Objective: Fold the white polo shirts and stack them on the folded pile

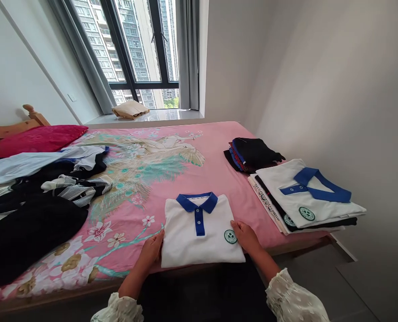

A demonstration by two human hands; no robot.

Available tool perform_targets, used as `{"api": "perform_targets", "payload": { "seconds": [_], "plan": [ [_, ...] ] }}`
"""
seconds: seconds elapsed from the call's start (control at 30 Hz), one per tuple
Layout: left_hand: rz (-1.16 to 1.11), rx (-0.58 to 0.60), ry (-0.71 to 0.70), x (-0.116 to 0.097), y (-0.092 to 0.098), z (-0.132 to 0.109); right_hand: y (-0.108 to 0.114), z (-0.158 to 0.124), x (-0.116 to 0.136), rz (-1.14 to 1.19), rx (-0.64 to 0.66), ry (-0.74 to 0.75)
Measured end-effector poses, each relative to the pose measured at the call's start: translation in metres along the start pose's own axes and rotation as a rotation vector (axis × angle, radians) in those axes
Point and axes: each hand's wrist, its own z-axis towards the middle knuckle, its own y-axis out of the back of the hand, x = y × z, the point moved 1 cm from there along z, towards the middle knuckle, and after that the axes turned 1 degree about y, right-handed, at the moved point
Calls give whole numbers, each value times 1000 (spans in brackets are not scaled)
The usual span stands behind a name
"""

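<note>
A folded white polo shirt [181,237] with a blue collar, a blue button placket and a round green badge lies at the front edge of the bed, collar facing away from me. My left hand [152,247] grips its left side, fingers tucked partly behind the cloth. On the opposite side, my right hand [246,237] holds the edge beside the badge, thumb on top. Both hands are closed on the shirt, and their fingertips underneath are hidden.
Folded shirts [286,210], a similar white polo on top, form a stack at the right. Behind it sits a pile of dark folded clothes [257,152]. Loose clothes [34,223] cover the left of the pink bedspread [215,147], near a red pillow [40,138]. A brown paper bag [130,109] rests on the windowsill.
</note>
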Motion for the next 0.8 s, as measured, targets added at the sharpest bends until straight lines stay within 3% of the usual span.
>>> {"api": "perform_targets", "payload": {
  "seconds": [0.2, 0.3, 0.37, 0.43, 0.5, 0.53, 0.6, 0.67, 0.8],
  "plan": [
    [165, -81, -131, 3, 2, -17, 0, -13, 2, -189, -11, -15],
    [241, -162, -124, 3, 6, -34, 6, -21, 8, -304, -66, -17],
    [317, -260, -237, -1, 4, -43, 8, -29, 21, -294, -170, 129],
    [424, -324, -476, -8, -6, -50, 1, -37, 39, -253, -243, 370],
    [551, -281, -692, -12, -21, -52, -15, -46, 55, -257, -206, 580],
    [623, -236, -732, -10, -28, -52, -25, -49, 60, -288, -153, 638],
    [768, -158, -694, -1, -38, -51, -42, -55, 60, -396, -6, 648],
    [869, -132, -570, 13, -38, -51, -50, -57, 51, -503, 109, 572],
    [919, -126, -410, 23, -23, -52, -47, -55, 42, -600, 173, 414]
  ]
}}
